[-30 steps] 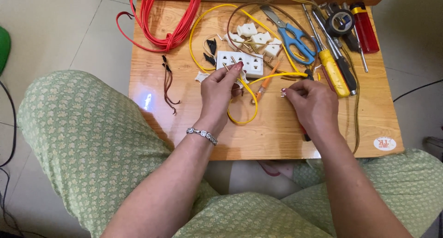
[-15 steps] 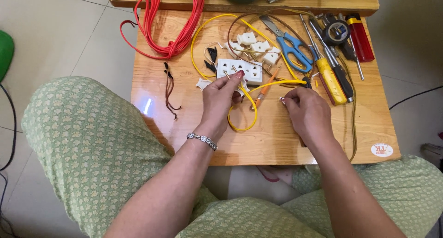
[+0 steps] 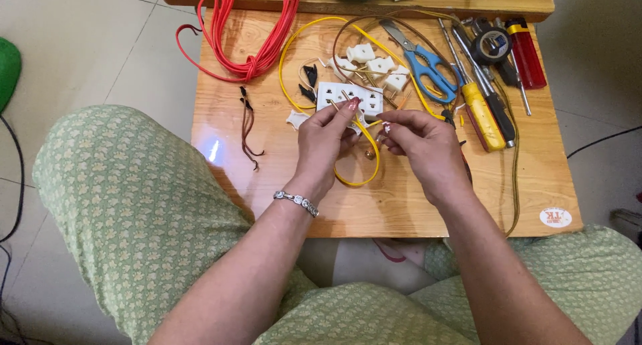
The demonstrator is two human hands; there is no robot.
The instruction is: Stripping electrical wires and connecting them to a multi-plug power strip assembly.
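Since the earlier frame the right hand [image 3: 421, 144] has moved in toward the left hand [image 3: 324, 141], so the two now nearly meet over the middle of the desk [image 3: 428, 211]; nothing else on the desk has moved.

Left to right:
- Red wire bundle [image 3: 257, 37] lies at the far left corner, one loop hanging over the left edge.
- Short dark brown wire scraps [image 3: 249, 128] lie near the left edge, apart from the rest.
- Left hand, silver bracelet [image 3: 296, 202] at the wrist, fingers pinched narrow on the yellow wire [image 3: 364, 174] just in front of the white socket strip [image 3: 348, 97].
- Yellow wire loops below both hands at desk centre, then runs back in a wide arc toward the far edge.
- Right hand, thumb and forefinger closed on the same yellow wire — the exact grip point is hidden by the fingers.
- Small white plug parts [image 3: 364, 54] sit behind the socket strip.
- Blue-handled scissors [image 3: 428, 64] lie toward the far right, blades pointing to the far edge.
- Yellow-handled screwdriver [image 3: 483, 111] lies just right of the scissors, with a dark-handled tool just beside it.
- Black tape roll [image 3: 491, 45] and red lighter [image 3: 525, 51] sit at the far right corner.
- Thin brown cord [image 3: 515, 151] trails along the right side — ends near the front edge.
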